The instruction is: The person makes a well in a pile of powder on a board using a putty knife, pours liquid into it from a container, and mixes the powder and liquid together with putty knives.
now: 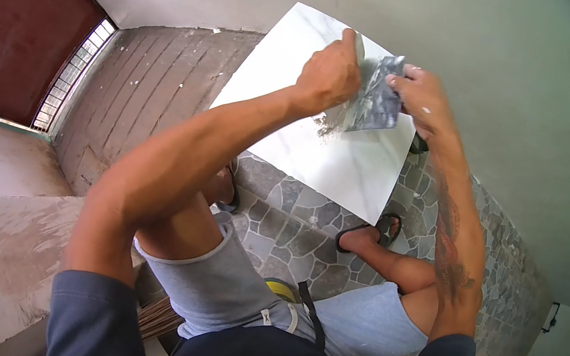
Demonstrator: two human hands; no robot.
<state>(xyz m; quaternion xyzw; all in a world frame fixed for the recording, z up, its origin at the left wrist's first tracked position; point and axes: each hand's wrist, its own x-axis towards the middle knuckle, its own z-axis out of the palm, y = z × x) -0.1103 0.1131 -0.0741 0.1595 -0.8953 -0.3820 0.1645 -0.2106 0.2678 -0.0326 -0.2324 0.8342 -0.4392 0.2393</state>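
Note:
Under my hands is a large square white tile (348, 166) with faint grey marble veining. My right hand (424, 100) pinches the right edge of a flat grey plate (377, 107), thumb on top; its face is smeared with white paste. My left hand (330, 72) is closed beside the plate's left side, index finger stretched along a thin grey blade-like piece (361, 48), probably a scraper; its handle is hidden in my fist. Greyish crumbs or paste (326, 128) lie on the tile below my hands.
A pale wall (479, 29) rises behind the tile. Grey stone-patterned flooring (282, 193) lies under my sandalled feet, with brown grooved concrete (159, 72) to the left. A red-brown door panel (22, 25) stands at far left. A yellow round object (280, 289) shows between my legs.

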